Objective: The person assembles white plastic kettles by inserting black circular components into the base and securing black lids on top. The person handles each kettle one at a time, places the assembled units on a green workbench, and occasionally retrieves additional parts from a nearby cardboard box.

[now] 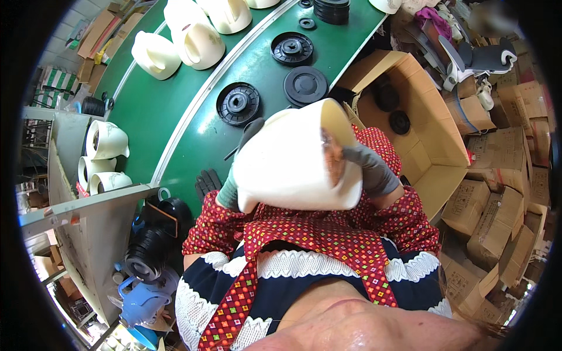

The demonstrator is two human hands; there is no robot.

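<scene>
- Head view: a cream jug (287,158) is held up in front of the chest, lying on its side above the lap, its wide mouth turned to the right.
- Left hand (229,188), gloved, supports the jug from its left side; most of it is hidden behind the shell.
- Right hand (376,169), in a grey glove, grips the rim of the mouth, fingers beside a brown patch (332,159); whether that is a separate piece, I cannot tell.
- Apron (316,231), red and patterned, lies just below the jug.
- Bench (190,93), green, stands beyond, with a loose dark glove (208,182) near the left wrist.
- Three large black discs (239,103) lie on it past the jug, with a small ring and a stack farther off.
- Across a metal rail (202,96) stand more cream jugs (157,55).
- To the right, an open carton (433,169) contains black parts (400,122).
- Lower left, black rings (143,251) sit near a blue jug (146,304).
</scene>
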